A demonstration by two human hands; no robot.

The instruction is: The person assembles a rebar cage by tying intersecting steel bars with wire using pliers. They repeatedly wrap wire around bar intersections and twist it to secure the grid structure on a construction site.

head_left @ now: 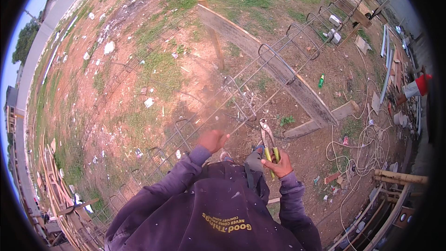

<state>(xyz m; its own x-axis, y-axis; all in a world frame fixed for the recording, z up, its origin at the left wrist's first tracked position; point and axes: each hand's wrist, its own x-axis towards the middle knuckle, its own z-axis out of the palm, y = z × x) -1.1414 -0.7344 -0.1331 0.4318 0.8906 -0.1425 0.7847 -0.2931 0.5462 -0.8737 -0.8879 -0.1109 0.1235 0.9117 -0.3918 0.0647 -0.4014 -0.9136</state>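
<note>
In my right hand is a pair of end-cutting pincers with yellow-green handles. Its metal jaws point away from me, slightly parted. My left hand is closed at a long bar of a rebar cage, with the thumb toward the bar; the undersides of the fingers are hidden. Square stirrups loop around the long bars. The cage runs diagonally from the lower left to the upper right, passing over a wooden plank.
A wooden stake props the plank's far end; another board lies at its near end. Tangled pale cord and a green bottle lie to the right. Bamboo poles are piled at left. A red-sleeved person's arm shows at far right.
</note>
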